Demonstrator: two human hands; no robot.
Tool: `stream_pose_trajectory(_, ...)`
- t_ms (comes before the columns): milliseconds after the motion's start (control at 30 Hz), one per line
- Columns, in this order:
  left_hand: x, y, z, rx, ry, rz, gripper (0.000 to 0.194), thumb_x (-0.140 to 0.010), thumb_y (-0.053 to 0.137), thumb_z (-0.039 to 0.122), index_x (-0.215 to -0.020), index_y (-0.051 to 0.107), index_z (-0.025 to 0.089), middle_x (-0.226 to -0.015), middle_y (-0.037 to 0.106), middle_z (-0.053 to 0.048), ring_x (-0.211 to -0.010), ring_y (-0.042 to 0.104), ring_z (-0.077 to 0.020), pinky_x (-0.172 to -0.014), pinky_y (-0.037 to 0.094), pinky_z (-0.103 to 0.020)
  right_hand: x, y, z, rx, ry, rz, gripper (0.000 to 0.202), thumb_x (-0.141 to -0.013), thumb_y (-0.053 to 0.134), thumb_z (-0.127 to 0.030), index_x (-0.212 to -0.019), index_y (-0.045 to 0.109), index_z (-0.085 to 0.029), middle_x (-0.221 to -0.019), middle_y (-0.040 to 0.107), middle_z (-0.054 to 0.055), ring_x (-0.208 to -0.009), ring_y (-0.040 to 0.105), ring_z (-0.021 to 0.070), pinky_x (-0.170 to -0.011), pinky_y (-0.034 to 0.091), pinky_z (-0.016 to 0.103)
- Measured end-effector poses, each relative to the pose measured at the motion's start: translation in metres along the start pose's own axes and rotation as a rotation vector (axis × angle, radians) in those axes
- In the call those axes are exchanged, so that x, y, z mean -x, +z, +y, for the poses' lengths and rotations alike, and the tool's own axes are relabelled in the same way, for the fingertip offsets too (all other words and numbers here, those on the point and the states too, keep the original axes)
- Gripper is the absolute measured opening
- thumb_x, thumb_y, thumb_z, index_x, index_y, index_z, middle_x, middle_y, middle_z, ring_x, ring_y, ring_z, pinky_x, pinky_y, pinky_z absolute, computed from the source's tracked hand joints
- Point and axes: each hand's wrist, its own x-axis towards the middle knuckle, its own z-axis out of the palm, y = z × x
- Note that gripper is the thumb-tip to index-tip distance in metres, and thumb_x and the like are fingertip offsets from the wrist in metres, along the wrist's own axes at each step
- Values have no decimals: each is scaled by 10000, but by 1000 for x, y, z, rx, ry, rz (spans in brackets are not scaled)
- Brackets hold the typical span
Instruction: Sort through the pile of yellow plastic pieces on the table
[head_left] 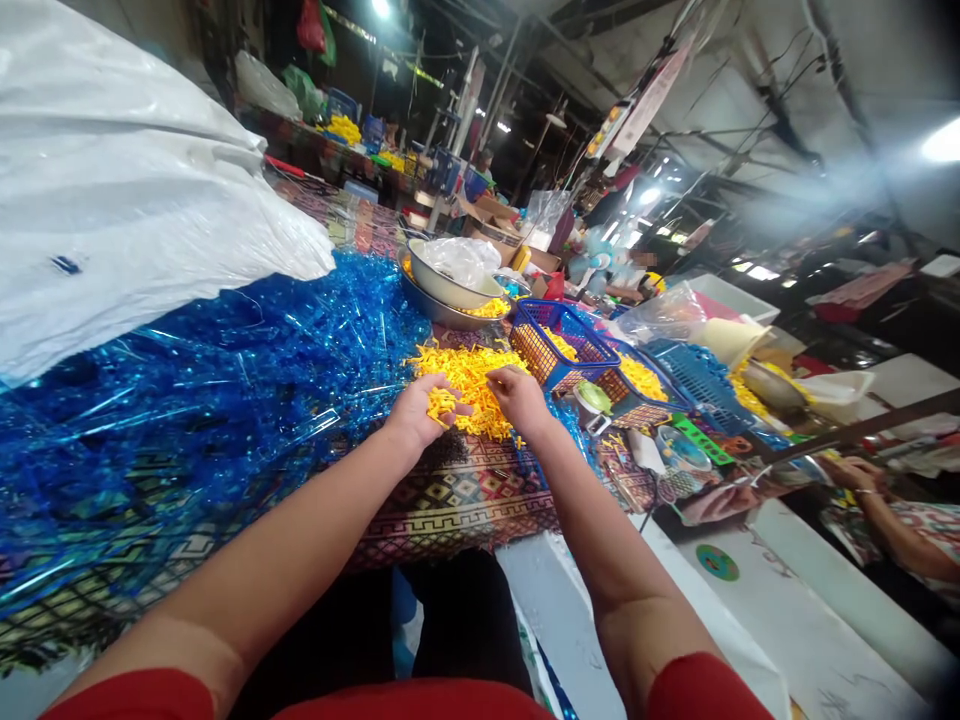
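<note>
Left hand [420,412]: cupped round yellow pieces [439,406]; tilting could spill them.
Right hand [520,400]: fingers curled; cannot tell if anything is pinched.
Yellow heap [476,378]: on patterned cloth [480,490], just beside blue strands [277,350]; a careless sweep could mix them.

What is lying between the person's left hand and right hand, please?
In the head view, a pile of yellow pieces lies between the left hand and the right hand.
</note>
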Motion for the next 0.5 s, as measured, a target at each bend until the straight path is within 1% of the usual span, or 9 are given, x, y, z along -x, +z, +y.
stream_pose_trajectory(33, 0, -1, 2, -10, 29, 15, 56, -739, 507, 176, -764, 467, 145, -575, 541, -45, -473, 616, -212, -287, 281, -156, -4, -1, 0, 108, -11, -51, 255, -829, 433, -184, -992, 628, -205, -984, 603, 75, -911, 520, 188, -787, 415, 300)
stream_pose_trajectory(100, -1, -2, 5, -20, 72, 43, 95, -703, 514, 110, -779, 468, 144, -587, 537, -35, -474, 617, -200, -297, 281, -146, -8, -3, 0, 294, -40, -174, 311, -808, 435, -145, -1049, 600, -250, -1075, 565, 74, -975, 465, 219, -793, 397, 339)
stream_pose_trajectory(133, -1, -3, 7, -19, 81, 54, 106, -695, 515, 103, -782, 468, 144, -593, 536, -34, -474, 616, -197, -301, 284, -146, -9, -3, -1, 362, -50, -232, 323, -804, 435, -143, -1062, 587, -264, -1095, 552, 73, -986, 444, 233, -783, 391, 356)
stream_pose_trajectory(200, -1, -3, 8, -19, 79, 71, 104, -692, 515, 104, -777, 468, 142, -597, 533, -33, -470, 615, -196, -304, 285, -146, -10, -3, -3, 454, -44, -306, 289, -815, 431, -172, -1051, 578, -254, -1095, 540, 87, -991, 415, 250, -765, 379, 375)
stream_pose_trajectory(267, -1, -2, 7, -25, 68, 78, 94, -691, 510, 103, -764, 463, 140, -594, 530, -34, -464, 612, -197, -304, 280, -146, -10, -2, -3, 497, -27, -332, 245, -836, 417, -207, -1024, 575, -219, -1073, 536, 108, -991, 400, 253, -759, 365, 375)
stream_pose_trajectory(367, 0, -1, 6, -31, 60, 71, 90, -693, 504, 102, -756, 454, 144, -583, 527, -36, -453, 606, -201, -300, 270, -149, -10, 0, -1, 506, -7, -316, 229, -849, 412, -231, -1008, 571, -188, -1038, 540, 122, -973, 401, 248, -750, 346, 358)
stream_pose_trajectory(500, 0, -1, 5, -28, 47, 56, 85, -691, 502, 107, -753, 456, 144, -573, 521, -34, -445, 601, -199, -295, 276, -155, -10, 3, 3, 481, -20, -301, 238, -857, 412, -241, -1022, 582, -222, -988, 561, 105, -949, 410, 240, -737, 322, 343)
